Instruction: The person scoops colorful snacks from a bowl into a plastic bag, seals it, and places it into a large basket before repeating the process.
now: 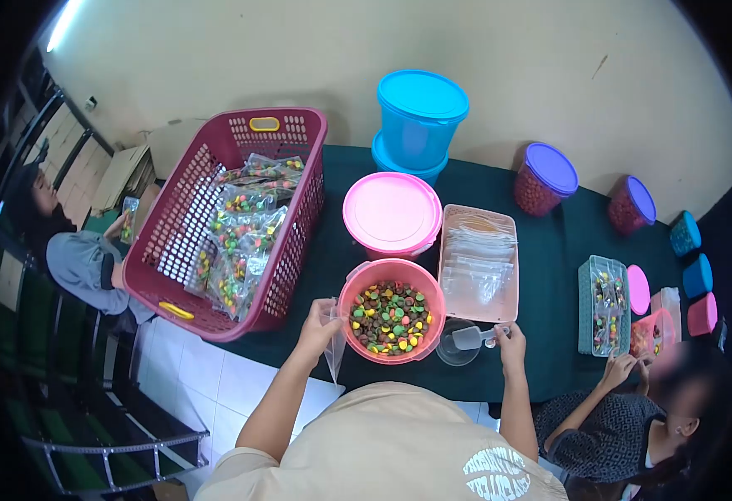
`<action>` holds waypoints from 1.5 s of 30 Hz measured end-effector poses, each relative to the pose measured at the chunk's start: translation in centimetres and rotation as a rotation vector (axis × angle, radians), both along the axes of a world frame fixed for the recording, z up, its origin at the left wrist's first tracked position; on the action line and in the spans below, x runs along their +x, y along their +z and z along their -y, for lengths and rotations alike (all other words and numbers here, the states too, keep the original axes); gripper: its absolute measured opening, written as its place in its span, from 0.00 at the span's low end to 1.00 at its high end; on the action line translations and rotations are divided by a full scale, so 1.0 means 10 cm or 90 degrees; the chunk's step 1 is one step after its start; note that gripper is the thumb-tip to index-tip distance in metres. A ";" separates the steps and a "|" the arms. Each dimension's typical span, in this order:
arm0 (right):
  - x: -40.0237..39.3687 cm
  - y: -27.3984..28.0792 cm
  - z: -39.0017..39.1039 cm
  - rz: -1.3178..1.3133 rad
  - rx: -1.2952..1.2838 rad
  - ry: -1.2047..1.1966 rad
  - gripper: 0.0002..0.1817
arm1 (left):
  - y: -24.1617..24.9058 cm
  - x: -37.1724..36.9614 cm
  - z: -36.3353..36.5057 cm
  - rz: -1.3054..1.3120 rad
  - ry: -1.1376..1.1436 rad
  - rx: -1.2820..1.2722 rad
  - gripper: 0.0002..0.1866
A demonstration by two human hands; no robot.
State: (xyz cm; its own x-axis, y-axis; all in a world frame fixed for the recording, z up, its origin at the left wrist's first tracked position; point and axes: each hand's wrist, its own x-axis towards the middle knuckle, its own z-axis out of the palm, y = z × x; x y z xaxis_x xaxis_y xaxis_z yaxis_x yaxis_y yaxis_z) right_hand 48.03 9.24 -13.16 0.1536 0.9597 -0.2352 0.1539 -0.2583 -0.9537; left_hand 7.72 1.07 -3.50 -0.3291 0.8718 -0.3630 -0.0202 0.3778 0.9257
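Observation:
My left hand (319,327) is closed on a clear plastic bag (335,355), which hangs at the left side of a pink bowl (392,311). Brown, green, yellow and red candies fill much of the bowl. On the bowl's other side, my right hand (511,341) grips the handle of a clear scoop (468,337). The scoop is over a round clear container (458,355). Behind it, a pink tray (506,313) holds stacks of clear bags.
A maroon basket (305,242) of filled bags stands left. Behind the bowl are a pink-lidded tub (392,212) and stacked blue tubs (420,125). At right, a person (608,434) works beside a green basket (585,309); another person (90,259) is at far left.

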 end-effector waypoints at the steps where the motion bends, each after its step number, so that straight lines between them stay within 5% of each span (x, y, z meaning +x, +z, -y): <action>1: -0.01 0.20 0.00 0.055 0.065 0.029 0.06 | 0.00 0.06 0.02 0.007 0.009 0.021 0.24; 9: -0.39 1.34 0.10 -0.130 0.375 0.091 0.09 | 0.09 0.57 0.21 0.017 0.026 0.135 0.27; 16: -0.92 1.13 0.05 0.319 0.498 0.402 0.05 | -0.01 0.75 0.33 -0.060 -0.013 0.170 0.27; 29: -0.93 0.91 0.18 0.266 0.418 0.467 0.05 | 0.15 0.96 0.31 -0.061 0.019 0.150 0.30; 45: -1.34 1.14 0.33 -0.032 0.072 0.517 0.04 | 0.09 0.56 0.23 -0.066 -0.139 0.132 0.32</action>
State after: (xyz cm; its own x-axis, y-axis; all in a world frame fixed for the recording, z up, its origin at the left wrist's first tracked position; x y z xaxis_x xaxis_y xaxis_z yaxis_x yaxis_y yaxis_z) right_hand 34.66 5.97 -1.77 -0.6074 0.7854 -0.1187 0.2074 0.0126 -0.9782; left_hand 13.31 -1.19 -2.57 -0.1516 0.9779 -0.1438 0.1394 0.1652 0.9764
